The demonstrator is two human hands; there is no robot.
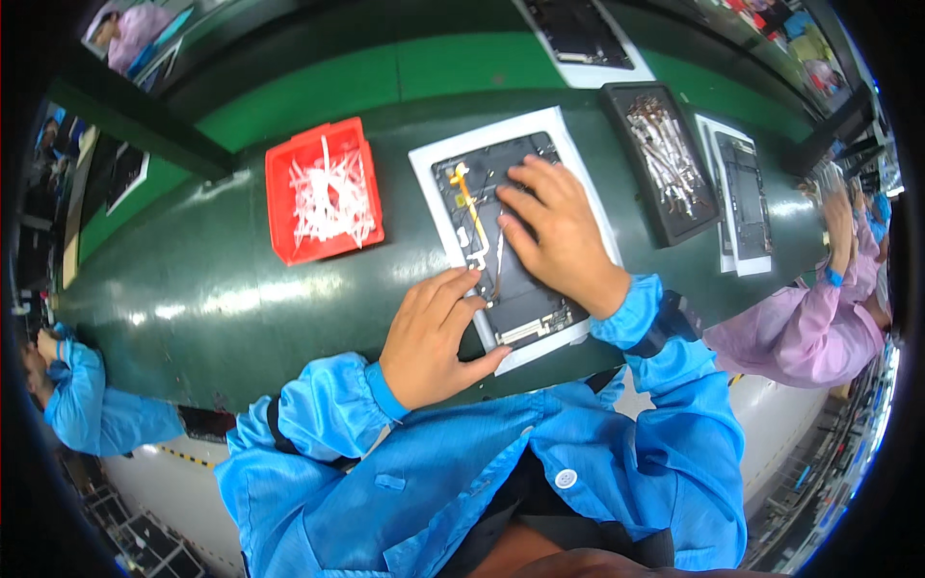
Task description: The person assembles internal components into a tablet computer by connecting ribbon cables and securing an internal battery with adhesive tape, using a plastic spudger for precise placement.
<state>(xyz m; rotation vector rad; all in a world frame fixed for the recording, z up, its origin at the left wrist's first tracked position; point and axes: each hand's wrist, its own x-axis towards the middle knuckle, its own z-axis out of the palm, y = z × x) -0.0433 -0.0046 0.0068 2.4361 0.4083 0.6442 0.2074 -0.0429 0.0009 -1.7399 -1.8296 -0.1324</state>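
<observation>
In front of me a black tablet housing (528, 292) lies in a white foam tray (434, 173). Along its left side runs an orange and white flex cable (471, 214). A thin dark cable (498, 265) stretches between my hands. My left hand (431, 337) rests at the housing's lower left edge, fingers extended and thumb apart by the near corner. Over the upper right part, my right hand (561, 231) lies with its fingers spread, the tips touching the inside of the housing. Whether the fingertips press on the thin cable is too small to tell.
A red bin (279, 207) of white strips stands to the left. At right sit a black tray (686, 226) of silvery cable parts and more housings (745, 193) on white trays. Another housing (583, 34) is at the far side. A co-worker in pink (805, 332) works at right, one in blue (87, 405) at left.
</observation>
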